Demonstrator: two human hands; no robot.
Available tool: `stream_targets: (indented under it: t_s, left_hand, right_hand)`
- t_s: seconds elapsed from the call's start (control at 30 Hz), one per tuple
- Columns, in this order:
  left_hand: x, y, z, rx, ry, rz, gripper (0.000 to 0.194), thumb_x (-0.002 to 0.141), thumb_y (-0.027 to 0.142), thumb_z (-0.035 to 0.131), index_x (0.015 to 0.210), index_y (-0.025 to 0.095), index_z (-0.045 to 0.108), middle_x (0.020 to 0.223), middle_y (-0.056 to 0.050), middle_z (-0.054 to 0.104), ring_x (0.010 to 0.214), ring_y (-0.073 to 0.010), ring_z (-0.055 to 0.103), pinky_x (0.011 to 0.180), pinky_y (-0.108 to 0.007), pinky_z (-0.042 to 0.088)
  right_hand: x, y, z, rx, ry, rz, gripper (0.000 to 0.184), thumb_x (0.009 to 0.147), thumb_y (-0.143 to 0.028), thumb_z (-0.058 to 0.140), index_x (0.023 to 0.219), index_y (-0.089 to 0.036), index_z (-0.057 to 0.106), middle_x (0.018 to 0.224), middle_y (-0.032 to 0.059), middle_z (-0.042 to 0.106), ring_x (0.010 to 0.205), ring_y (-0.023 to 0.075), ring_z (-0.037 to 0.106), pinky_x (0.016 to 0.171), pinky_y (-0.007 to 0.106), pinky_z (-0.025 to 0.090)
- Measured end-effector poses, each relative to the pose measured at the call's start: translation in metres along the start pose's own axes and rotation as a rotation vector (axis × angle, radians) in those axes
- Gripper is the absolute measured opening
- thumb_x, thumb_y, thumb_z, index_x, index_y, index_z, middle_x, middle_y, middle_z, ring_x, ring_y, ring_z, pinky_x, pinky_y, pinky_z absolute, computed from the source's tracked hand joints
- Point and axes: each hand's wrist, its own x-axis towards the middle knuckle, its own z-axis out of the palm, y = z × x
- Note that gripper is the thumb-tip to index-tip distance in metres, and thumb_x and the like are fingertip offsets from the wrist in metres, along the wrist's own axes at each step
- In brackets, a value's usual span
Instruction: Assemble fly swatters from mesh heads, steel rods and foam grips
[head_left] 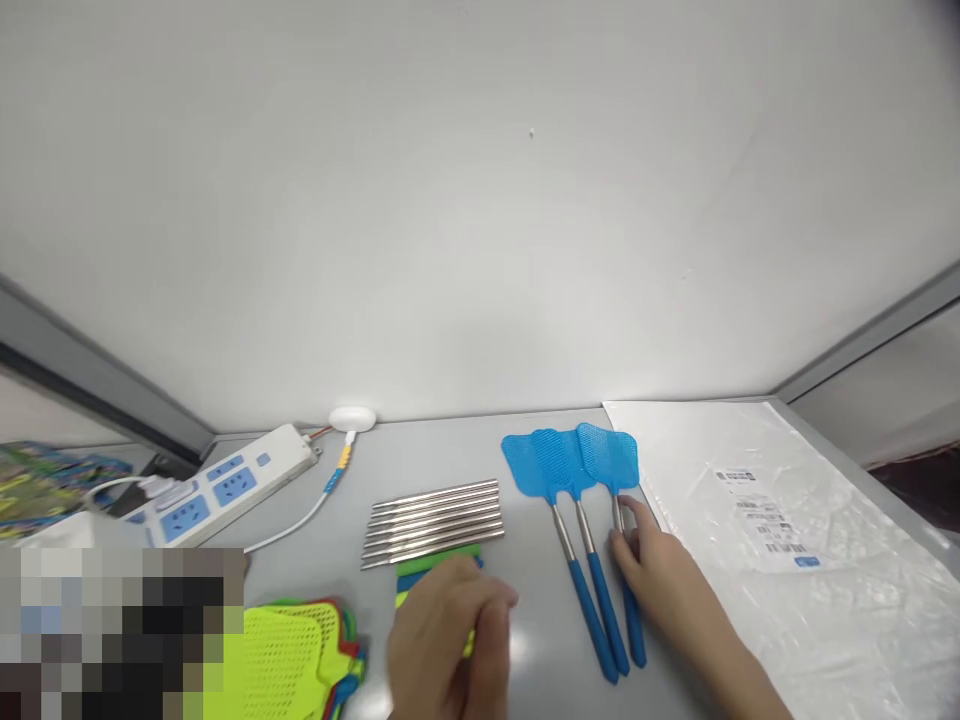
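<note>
Three blue fly swatters lie with their mesh heads away from me, overlapping, each with a metal shaft and blue handle. My right hand grips the rightmost swatter around its metal shaft just below the head. My left hand, fingers curled, is over a stack of coloured handles in green, blue and yellow, covering most of them. Whatever those curled fingers hold is hidden. Just beyond, several metal rods lie side by side.
Swatter heads, yellow-green on top, are piled at the lower left. A white power strip and a cable joined to a white oval device lie behind them. On the right is a white plastic bag with a label. A wall rises behind the table.
</note>
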Motion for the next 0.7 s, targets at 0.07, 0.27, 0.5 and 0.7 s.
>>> stream_targets:
  t_s: [0.07, 0.27, 0.5, 0.7]
  left_hand:
    - [0.002, -0.003, 0.007, 0.03, -0.097, 0.119, 0.017, 0.09, 0.009, 0.047, 0.08, 0.02, 0.058, 0.062, 0.001, 0.055, 0.055, -0.0128, 0.053, 0.054, -0.026, 0.041]
    - [-0.027, 0.007, 0.037, 0.013, -0.388, 0.372, 0.029, 0.089, 0.021, 0.044, 0.06, 0.02, 0.047, 0.052, 0.0, 0.049, 0.049, -0.0129, 0.048, 0.05, -0.03, 0.029]
    - [-0.041, 0.02, 0.042, -0.059, -0.534, 0.351, 0.032, 0.089, 0.023, 0.041, 0.057, 0.021, 0.04, 0.051, 0.001, 0.047, 0.046, -0.0107, 0.043, 0.048, -0.027, 0.03]
    - [-0.036, 0.014, 0.037, 0.063, -0.553, 0.224, 0.034, 0.09, 0.021, 0.041, 0.056, 0.022, 0.037, 0.049, 0.003, 0.044, 0.043, -0.0088, 0.04, 0.046, -0.024, 0.03]
  right_hand:
    - [-0.002, 0.006, 0.001, 0.01, 0.015, -0.039, 0.052, 0.094, -0.038, 0.034, 0.14, -0.016, 0.038, 0.064, -0.0006, 0.06, 0.065, 0.0242, 0.063, 0.065, 0.032, 0.041]
    - [-0.013, 0.008, 0.013, 0.105, 0.148, -0.032, 0.05, 0.09, -0.045, 0.042, 0.131, -0.019, 0.052, 0.068, -0.0005, 0.06, 0.065, 0.0228, 0.061, 0.064, 0.034, 0.042]
    - [-0.022, 0.006, 0.02, 0.21, 0.261, 0.039, 0.05, 0.089, -0.054, 0.043, 0.122, -0.02, 0.058, 0.066, -0.0016, 0.059, 0.069, 0.0237, 0.062, 0.068, 0.035, 0.043]
    - [-0.027, 0.019, 0.021, 0.338, 0.292, -0.014, 0.055, 0.088, -0.058, 0.046, 0.124, -0.018, 0.056, 0.062, -0.0035, 0.054, 0.062, 0.0213, 0.057, 0.064, 0.034, 0.045]
